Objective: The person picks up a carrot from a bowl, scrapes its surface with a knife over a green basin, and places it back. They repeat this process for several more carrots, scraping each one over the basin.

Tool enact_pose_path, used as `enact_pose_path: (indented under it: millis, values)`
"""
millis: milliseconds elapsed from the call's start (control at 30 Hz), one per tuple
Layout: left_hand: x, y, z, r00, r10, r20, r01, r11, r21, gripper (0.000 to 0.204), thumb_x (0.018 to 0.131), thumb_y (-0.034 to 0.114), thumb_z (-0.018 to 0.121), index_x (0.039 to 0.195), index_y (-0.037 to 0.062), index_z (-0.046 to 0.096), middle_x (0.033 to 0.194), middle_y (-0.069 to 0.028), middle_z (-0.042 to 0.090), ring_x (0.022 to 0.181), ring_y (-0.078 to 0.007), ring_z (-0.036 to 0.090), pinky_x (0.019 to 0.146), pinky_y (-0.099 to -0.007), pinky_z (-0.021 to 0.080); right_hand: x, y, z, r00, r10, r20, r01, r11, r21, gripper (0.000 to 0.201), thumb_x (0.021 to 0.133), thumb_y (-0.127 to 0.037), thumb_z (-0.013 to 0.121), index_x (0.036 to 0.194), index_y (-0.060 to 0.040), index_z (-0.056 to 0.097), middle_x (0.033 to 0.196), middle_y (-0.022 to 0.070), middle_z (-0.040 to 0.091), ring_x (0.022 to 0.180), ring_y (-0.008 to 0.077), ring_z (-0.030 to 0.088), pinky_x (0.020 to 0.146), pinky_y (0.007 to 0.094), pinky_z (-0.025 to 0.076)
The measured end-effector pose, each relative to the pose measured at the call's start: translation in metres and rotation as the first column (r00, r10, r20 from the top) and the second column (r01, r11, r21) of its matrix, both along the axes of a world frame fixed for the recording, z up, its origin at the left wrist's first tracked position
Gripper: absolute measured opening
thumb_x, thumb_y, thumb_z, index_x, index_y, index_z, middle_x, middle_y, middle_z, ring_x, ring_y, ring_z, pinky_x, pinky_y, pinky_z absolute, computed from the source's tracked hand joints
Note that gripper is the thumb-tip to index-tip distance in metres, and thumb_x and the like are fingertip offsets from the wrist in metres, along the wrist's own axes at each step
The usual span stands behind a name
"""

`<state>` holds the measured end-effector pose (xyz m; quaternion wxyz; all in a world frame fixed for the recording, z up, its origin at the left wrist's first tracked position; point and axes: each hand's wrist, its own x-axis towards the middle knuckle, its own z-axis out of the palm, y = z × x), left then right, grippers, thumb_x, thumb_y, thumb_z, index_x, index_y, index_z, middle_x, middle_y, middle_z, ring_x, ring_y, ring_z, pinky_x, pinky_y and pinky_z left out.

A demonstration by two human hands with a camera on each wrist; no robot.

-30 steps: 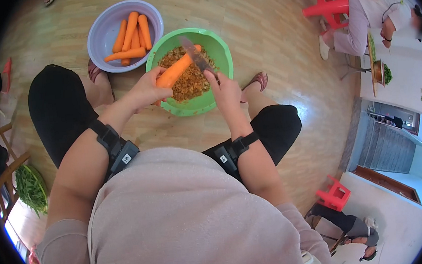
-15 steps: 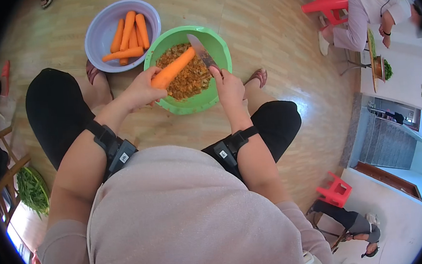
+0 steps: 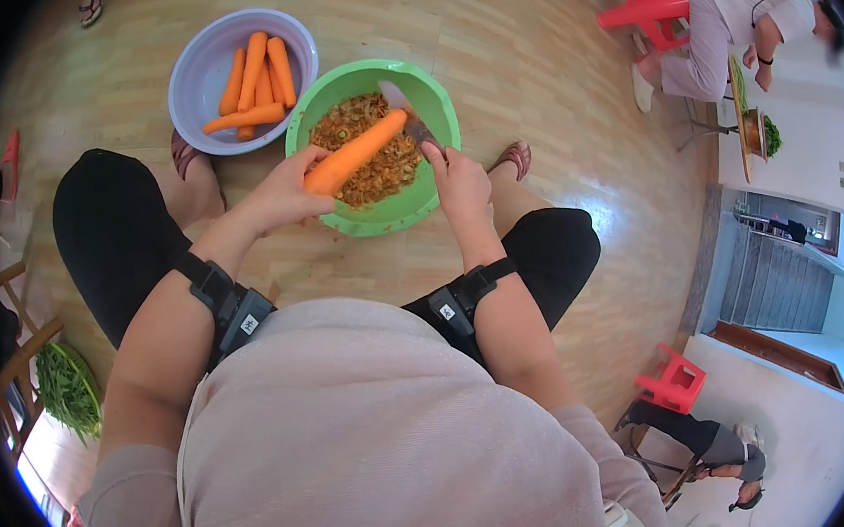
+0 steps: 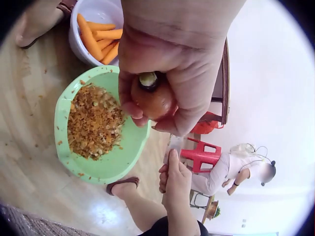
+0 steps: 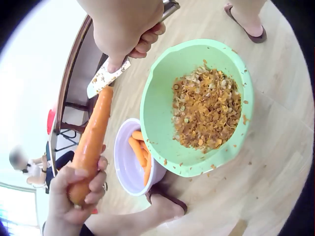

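My left hand (image 3: 287, 190) grips a large carrot (image 3: 356, 154) by its thick stem end, the tip slanting up to the right over the green basin (image 3: 442, 111). In the left wrist view its stem stub (image 4: 147, 78) faces the camera. My right hand (image 3: 462, 182) holds a knife (image 5: 109, 77) by its metal handle, thumb on the blade, with orange and pale scraps stuck to it. The blade is close to the carrot's narrow tip. Orange and brown peelings (image 5: 209, 108) heap in the green basin.
A lilac basin (image 3: 184, 114) with several peeled carrots (image 3: 253, 72) stands beside the green one. My feet are on either side of the basins. At the right, a seated person (image 3: 723, 36) is near red stools (image 3: 656, 7). Greens (image 3: 67, 390) lie in a basket at the left.
The knife has moved from across the carrot's upper part to just past its tip, on the right. The left hand keeps its grip while the carrot's tip has shifted slightly right.
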<state>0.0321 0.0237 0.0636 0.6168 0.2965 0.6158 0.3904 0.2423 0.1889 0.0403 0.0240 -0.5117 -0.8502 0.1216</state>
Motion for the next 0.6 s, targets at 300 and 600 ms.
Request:
enact_pose_path:
  millis: [300, 600]
  values:
    - [0.000, 0.004, 0.004, 0.999, 0.034, -0.031, -0.035, 0.998, -0.047, 0.054, 0.068, 0.010, 0.067, 0.118, 0.0039, 0.047, 0.090, -0.0079, 0.057, 0.066, -0.0123, 0.057, 0.049, -0.0265, 0.047, -0.009, -0.012, 0.010, 0.986, 0.067, -0.154, -0.058, 0.996, 0.063, 0.045, 0.090, -0.050, 0.048, 0.079, -0.0089, 0.061, 0.061, 0.0167, 0.060, 0.058, 0.0366, 0.061, 0.050, 0.0458, 0.046]
    - [0.003, 0.000, -0.003, 0.989, -0.008, -0.151, 0.003, 0.999, -0.033, 0.054, 0.066, 0.012, 0.069, 0.115, 0.0021, 0.049, 0.092, -0.0094, 0.057, 0.065, -0.0147, 0.057, 0.049, -0.0280, 0.049, -0.007, -0.007, 0.000, 0.993, -0.001, 0.115, 0.007, 0.998, -0.055, 0.049, 0.090, -0.053, 0.045, 0.080, -0.0078, 0.061, 0.067, 0.0189, 0.061, 0.068, 0.0378, 0.062, 0.057, 0.0479, 0.046]
